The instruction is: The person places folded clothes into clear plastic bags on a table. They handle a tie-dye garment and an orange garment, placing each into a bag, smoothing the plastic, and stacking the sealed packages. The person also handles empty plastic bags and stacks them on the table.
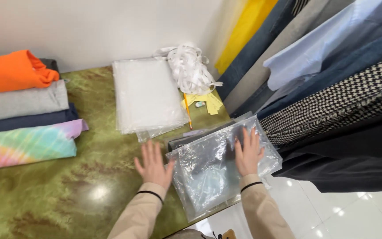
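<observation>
A dark folded garment inside a clear plastic bag (208, 170) lies at the table's near right edge, partly overhanging it. My right hand (247, 152) rests flat on top of the bag, fingers spread. My left hand (153, 164) is flat on the green marbled table (67, 194) with its fingers apart, touching the bag's left edge. Neither hand grips anything. Both wrists carry a thin black band over beige sleeves.
A stack of clear plastic bags (147, 95) lies further back. Beside it sit a bundle of white ties (190, 66), a pencil (187, 110) and yellow tags (208, 102). Folded clothes (23, 110) are stacked at left. Hanging garments (332, 88) crowd the right.
</observation>
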